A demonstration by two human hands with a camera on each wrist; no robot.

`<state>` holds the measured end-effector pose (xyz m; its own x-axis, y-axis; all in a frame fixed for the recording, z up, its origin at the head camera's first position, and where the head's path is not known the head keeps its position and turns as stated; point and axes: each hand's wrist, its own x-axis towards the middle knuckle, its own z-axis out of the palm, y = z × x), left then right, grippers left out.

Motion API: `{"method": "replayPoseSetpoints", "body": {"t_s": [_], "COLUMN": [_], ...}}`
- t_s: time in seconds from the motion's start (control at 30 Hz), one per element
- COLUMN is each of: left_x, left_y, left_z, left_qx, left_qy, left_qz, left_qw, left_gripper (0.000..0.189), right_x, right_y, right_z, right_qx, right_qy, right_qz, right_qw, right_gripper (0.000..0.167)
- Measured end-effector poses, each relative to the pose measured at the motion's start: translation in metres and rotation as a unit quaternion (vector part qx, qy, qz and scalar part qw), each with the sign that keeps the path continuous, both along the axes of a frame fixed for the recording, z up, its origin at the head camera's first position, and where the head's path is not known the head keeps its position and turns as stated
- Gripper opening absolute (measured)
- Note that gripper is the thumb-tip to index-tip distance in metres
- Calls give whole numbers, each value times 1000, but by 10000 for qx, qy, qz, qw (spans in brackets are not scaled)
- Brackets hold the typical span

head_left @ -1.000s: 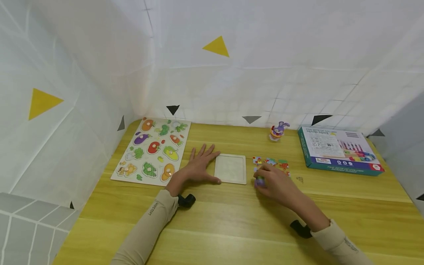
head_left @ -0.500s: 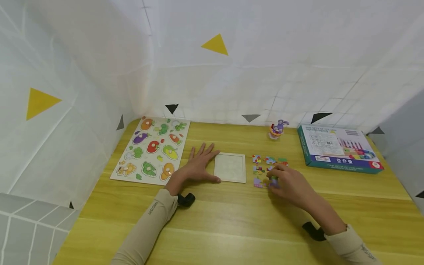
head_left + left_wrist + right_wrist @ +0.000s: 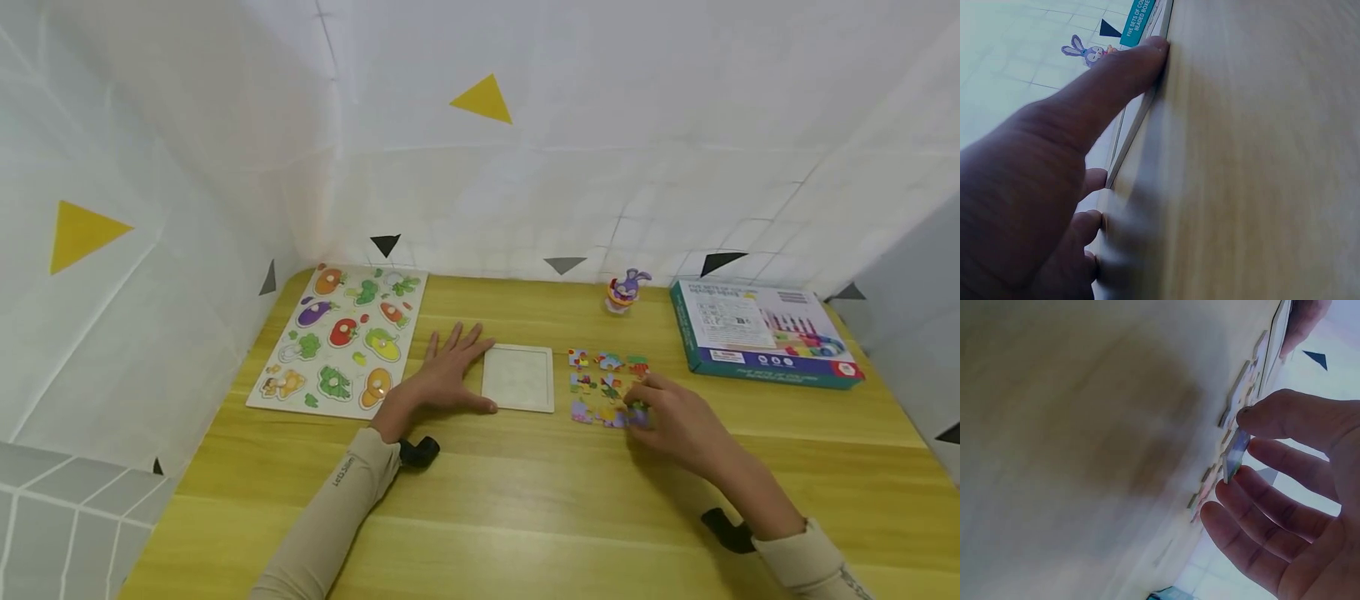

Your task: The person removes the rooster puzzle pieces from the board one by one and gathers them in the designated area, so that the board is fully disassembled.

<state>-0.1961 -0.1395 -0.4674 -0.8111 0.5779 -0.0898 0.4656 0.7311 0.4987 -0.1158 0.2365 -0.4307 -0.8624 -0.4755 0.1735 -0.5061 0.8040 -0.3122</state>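
Note:
Toward the right of the head view, my right hand [image 3: 678, 421] is at the near right corner of several colourful jigsaw pieces [image 3: 581, 383] laid out in rows. Its thumb and fingers pinch one small jigsaw piece [image 3: 1235, 455], which stands tilted in the right wrist view. Left of the rows lies a square, pale puzzle tray [image 3: 517, 405] with a raised border. My left hand [image 3: 442, 379] rests spread beside the tray's left side. In the left wrist view its thumb [image 3: 1141, 65] lies along the tray's near edge, and a fingertip is right at the corner.
A vegetable peg puzzle board [image 3: 347, 358] lies at the left of the wooden table [image 3: 465, 492]. A purple rabbit toy [image 3: 625, 290] stands at the back. To the right is a boxed set [image 3: 765, 333] with a teal edge. White sheeting encloses the back and sides.
My right hand has moved right along the near row, uncovering jigsaw pieces on the table, and still pinches a piece. My left hand has stayed by the tray. The head view has shifted slightly.

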Motion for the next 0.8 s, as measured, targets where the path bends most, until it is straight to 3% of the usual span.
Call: {"method": "replayPoseSetpoints", "body": {"t_s": [0.4,0.8], "left_x": [-3,-3], "left_y": [0,0], "left_z": [-2,-2], "left_qx": [-83,-44], "left_qy": [79,65], "left_qz": [-43,-30], "left_qw": [9999,10000], "left_gripper": [111,111], "right_x": [6,2], "right_y": [14,14], "right_z": [-7,-7], "right_qx": [13,-115], "right_qy": [-67,-192], "right_qz": [-233,-198], "right_qw": [9997,9996], "right_gripper": [24,24]}}
